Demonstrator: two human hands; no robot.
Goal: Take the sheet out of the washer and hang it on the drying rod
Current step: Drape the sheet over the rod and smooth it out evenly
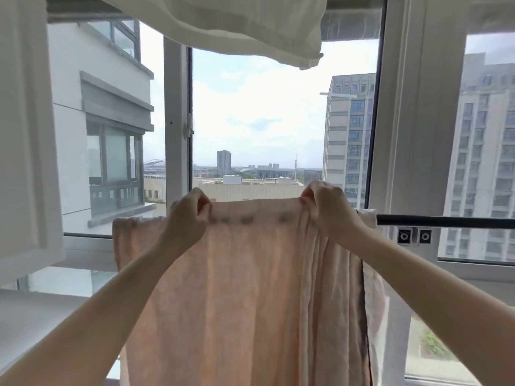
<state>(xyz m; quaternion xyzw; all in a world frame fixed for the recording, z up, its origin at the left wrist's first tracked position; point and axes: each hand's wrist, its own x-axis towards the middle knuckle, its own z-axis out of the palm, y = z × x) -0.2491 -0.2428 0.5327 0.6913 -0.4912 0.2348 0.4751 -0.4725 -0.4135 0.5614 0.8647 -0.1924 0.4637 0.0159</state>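
Window (pixel 281 112) glass fills the view from nine o'clock to three o'clock, with tower blocks seen beyond it. A pale cloth (pixel 237 26) is draped across the top edge at twelve o'clock. The sheet (pixel 237 288), peach-pink, hangs in the lower centre from the middle of the frame down to six o'clock, and part of it is already laid over the drying rod (pixel 446 220), whose bare dark length runs level out toward three o'clock; behind the cloth the rod is hidden. The long axis of the rod is thus left to right, and the upper edge of the sheet is held parallel to it and slightly above. That edge is pinched by the left hand (pixel 187 218) at its ten o'clock corner and by the right hand (pixel 328 210) at its two o'clock corner, fingers curled onto the fabric in both cases. The right hand is judged nearer the bare rod, so any spreading of the bunched folds at four o'clock would be led rightward along it.
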